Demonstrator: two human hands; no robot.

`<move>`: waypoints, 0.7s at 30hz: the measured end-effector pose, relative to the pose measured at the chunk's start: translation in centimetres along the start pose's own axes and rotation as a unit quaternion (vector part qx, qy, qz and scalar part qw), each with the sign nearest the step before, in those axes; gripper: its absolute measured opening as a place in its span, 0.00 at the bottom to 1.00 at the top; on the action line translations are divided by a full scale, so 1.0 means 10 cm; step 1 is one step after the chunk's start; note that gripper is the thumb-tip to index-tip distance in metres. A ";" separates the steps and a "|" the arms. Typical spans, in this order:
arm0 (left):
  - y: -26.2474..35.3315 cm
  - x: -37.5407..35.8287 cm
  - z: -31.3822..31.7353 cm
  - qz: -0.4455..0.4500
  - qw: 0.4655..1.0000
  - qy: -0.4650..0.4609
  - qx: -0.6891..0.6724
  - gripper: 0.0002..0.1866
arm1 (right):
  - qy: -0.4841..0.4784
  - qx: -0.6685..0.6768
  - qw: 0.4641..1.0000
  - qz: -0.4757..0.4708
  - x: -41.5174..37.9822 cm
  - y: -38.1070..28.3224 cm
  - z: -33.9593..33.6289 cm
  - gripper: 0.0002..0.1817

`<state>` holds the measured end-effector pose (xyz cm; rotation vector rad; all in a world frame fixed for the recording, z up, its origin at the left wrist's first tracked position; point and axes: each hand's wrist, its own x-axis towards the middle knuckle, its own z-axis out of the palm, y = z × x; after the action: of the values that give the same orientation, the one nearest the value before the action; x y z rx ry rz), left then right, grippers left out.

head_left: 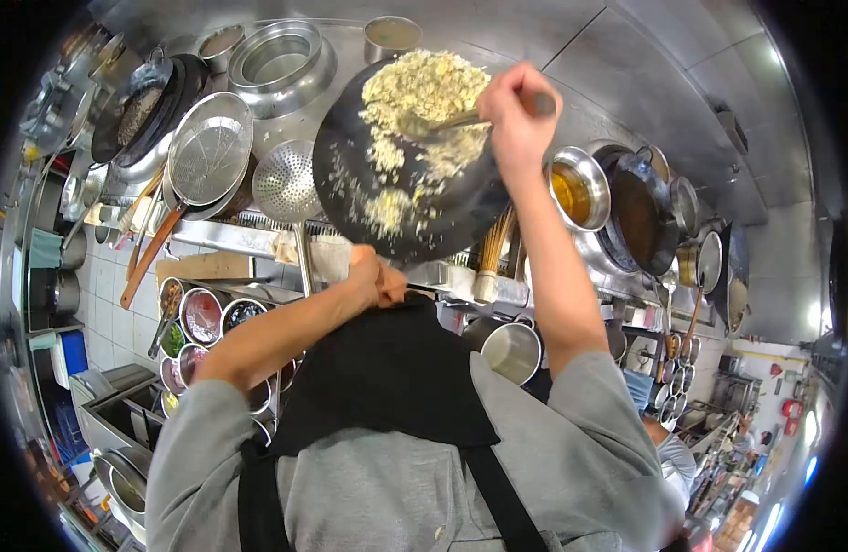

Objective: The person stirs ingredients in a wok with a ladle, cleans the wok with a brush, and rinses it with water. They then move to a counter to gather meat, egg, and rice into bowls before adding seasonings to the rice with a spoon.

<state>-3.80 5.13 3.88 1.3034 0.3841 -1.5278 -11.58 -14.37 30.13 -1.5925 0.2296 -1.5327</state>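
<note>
A large black wok (350, 175) is tilted in front of me, with pale yellow grains of what looks like fried rice (424, 87) heaped toward its far side and scattered nearer. My right hand (523, 110) grips the handle of a metal ladle (433, 126), whose bowl rests among the rice. At the wok's near edge, my left hand (378, 278) is closed on a whitish folded cloth (318, 256) or on the rim; which one is partly hidden.
Left of the wok are a perforated skimmer (287, 181) and a mesh strainer (211, 149). To the right stand a pot of yellow liquid (578, 189) and a dark wok (637, 216). Ingredient bowls (202, 316) sit lower left, an empty pot (510, 351) near my apron. Another person (674, 455) is lower right.
</note>
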 end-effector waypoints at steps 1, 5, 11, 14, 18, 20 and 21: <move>0.03 -0.19 0.07 -0.005 1.000 0.002 -0.018 0.09 | 0.019 0.029 0.988 0.154 0.20 0.01 -0.09 0.08; 0.93 -0.62 0.66 0.009 0.985 -0.173 0.025 0.10 | 0.060 0.066 0.977 0.195 0.61 0.14 0.03 0.07; 0.43 0.58 0.01 0.014 0.992 -0.082 0.095 0.08 | -0.011 0.086 0.995 0.049 0.83 0.01 0.13 0.07; 0.40 0.29 0.08 -0.025 0.998 0.019 0.059 0.05 | -0.011 0.166 0.984 0.066 0.56 -0.30 -0.13 0.06; 0.52 0.82 0.09 0.104 0.930 -0.349 -0.037 0.13 | 0.074 0.149 0.983 0.077 0.27 -0.65 -0.34 0.04; 0.77 0.58 0.55 0.099 0.989 -0.112 0.001 0.14 | 0.025 0.114 0.991 0.067 0.53 -1.18 -0.44 0.06; 0.92 0.42 0.64 0.053 0.995 -0.081 0.034 0.10 | 0.069 0.075 0.994 0.044 0.63 -1.53 -0.32 0.09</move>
<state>1.09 -5.59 5.93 1.2217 0.1582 -1.5545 -19.59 -11.03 44.54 -1.3441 0.2526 -1.5555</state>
